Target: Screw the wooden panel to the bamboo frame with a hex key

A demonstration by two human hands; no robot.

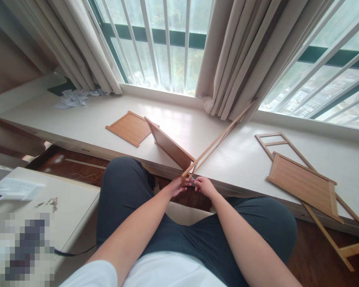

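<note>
My left hand (176,187) is closed around the near end of a wooden frame (217,140), which slants up to the right toward the curtain. A wooden panel (170,144) stands on edge on the white ledge, its near end meeting the frame by my hands. Close beside, my right hand (204,186) pinches a thin metal tool (193,179) against the joint; its tip is too small to make out. Both hands are over the ledge's front edge, between my knees.
Another wooden panel (130,128) lies flat on the ledge (92,119). To the right, a panel (305,185) rests on a second wooden frame (273,138) that overhangs the edge. Several small screws (54,204) lie on the side table (74,195). Crumpled paper (71,99) sits back left.
</note>
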